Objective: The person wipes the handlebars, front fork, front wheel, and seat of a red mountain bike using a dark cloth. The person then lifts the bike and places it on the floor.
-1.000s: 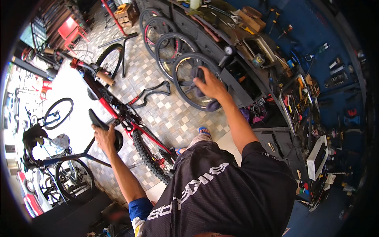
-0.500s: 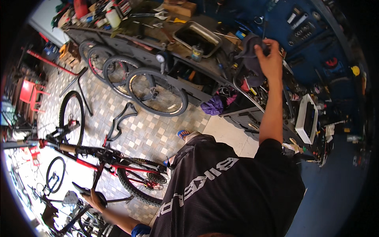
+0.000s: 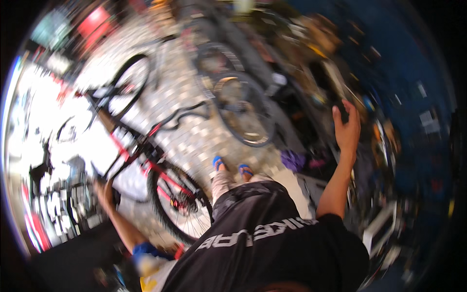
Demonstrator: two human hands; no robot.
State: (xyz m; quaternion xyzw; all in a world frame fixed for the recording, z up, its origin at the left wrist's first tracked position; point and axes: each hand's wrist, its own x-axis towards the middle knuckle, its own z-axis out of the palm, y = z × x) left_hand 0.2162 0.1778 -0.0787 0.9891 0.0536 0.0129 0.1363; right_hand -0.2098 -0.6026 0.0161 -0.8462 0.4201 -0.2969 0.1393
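Near the workbench edge my right hand (image 3: 347, 129) is raised, thumb and fingers apart, with nothing visible between them. At the far left my left hand (image 3: 103, 192) is closed on the dark saddle (image 3: 116, 195) of a bicycle; blur softens its fingers. The red and black bicycle (image 3: 121, 146) stands on the tiled floor, its rear wheel (image 3: 180, 204) left of my legs. The grey cloth from the earlier frame cannot be made out now.
Bicycle wheels (image 3: 250, 138) lean against the workbench (image 3: 287, 117), which is cluttered with tools. A loose black bike frame part (image 3: 192, 114) lies on the floor. A purple cloth bundle (image 3: 293, 160) sits under the bench, and a white frame-like object (image 3: 379, 228) is at right.
My right hand has let go of the grey cloth and opened. The view has turned and is blurred, bringing both feet into sight. My left hand stays at the saddle.
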